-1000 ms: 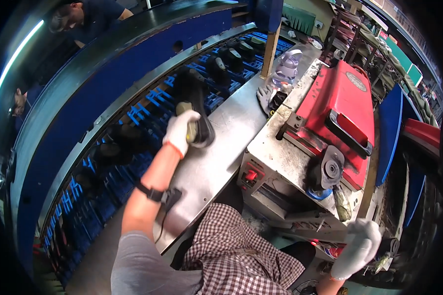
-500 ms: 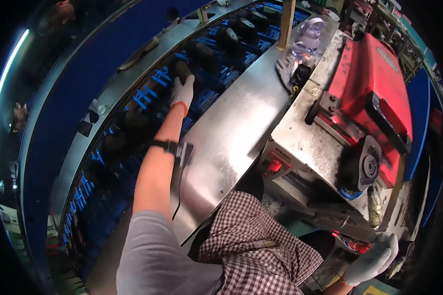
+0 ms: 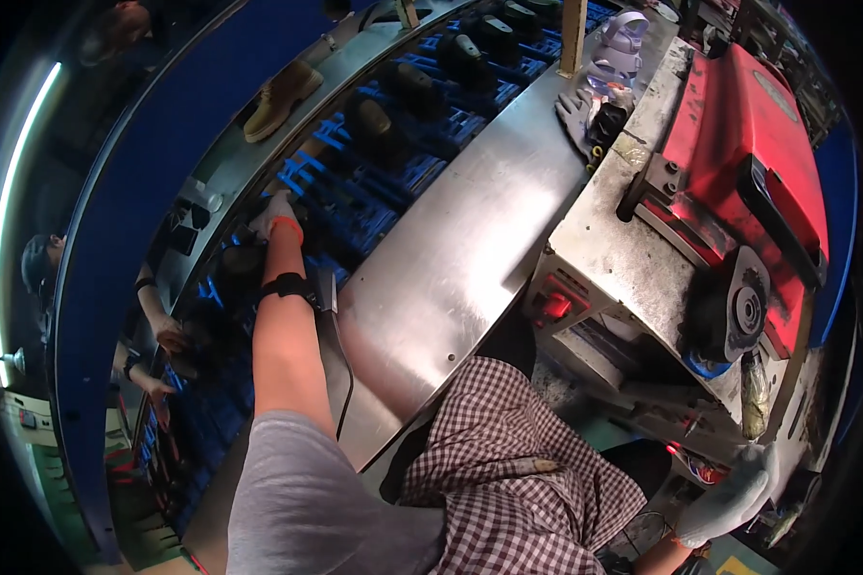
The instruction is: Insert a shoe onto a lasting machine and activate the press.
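Observation:
My left hand [image 3: 276, 217], in a pale glove with an orange cuff, reaches over a line of blue holders [image 3: 302, 172]. It is beside a dark shoe [image 3: 243, 259] in the shadow; its fingertips are hidden, so I cannot make out a grip. Farther along the line stands another dark shoe [image 3: 369, 120], apart from the hand. A black band with a small device and a cable circles my left wrist. Low on the right, my right hand [image 3: 734, 498] wears a white glove. Its fingers are stretched out together, and nothing shows in them, close below a wrapped handle [image 3: 755, 398].
A bare metal table [image 3: 441, 249] runs beside the line, with grey gloves [image 3: 575, 120] at its far end. On the right stands a red machine [image 3: 738, 163]. A tan boot [image 3: 283, 101] lies on the far ledge. Another person's hands [image 3: 170, 337] reach in from the left.
My left hand has left the dark shoe farther up the line and moved down and left. A co-worker's hands have come into view at the left. My right hand has barely moved.

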A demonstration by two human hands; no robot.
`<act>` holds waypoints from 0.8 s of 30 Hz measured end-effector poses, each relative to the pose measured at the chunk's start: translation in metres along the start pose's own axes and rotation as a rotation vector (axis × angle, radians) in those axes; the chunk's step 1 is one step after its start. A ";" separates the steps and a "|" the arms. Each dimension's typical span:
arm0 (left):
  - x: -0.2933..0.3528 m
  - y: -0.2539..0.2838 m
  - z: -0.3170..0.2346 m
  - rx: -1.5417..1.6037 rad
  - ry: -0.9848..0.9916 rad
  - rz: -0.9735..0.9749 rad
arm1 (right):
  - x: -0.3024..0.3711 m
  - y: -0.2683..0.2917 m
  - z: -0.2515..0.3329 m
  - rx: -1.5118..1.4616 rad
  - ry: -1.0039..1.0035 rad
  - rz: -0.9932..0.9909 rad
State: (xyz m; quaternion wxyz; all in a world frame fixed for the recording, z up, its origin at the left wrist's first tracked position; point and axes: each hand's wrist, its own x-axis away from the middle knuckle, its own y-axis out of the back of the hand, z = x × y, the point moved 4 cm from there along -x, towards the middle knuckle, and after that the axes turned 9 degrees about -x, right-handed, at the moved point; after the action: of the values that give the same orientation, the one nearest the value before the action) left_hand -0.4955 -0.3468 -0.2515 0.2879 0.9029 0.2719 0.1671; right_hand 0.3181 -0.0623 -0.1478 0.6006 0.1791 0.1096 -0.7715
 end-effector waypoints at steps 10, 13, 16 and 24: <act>0.026 -0.023 -0.023 -0.439 -0.145 0.134 | 0.009 -0.007 0.007 -0.002 0.004 0.084; 0.032 -0.026 -0.031 -0.517 -0.084 0.103 | 0.010 -0.004 0.006 0.052 0.016 0.120; 0.028 -0.020 -0.025 -0.458 -0.101 0.103 | 0.010 -0.005 0.000 -0.078 -0.062 0.101; 0.050 0.032 0.003 0.553 0.097 0.876 | 0.003 -0.021 0.011 -0.119 -0.002 0.139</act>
State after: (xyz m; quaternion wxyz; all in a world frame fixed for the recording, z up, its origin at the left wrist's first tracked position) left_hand -0.4418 -0.3411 -0.2274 -0.0714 0.9655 -0.0845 0.2357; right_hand 0.2960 -0.0638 -0.1402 0.6625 0.1494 0.1420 -0.7201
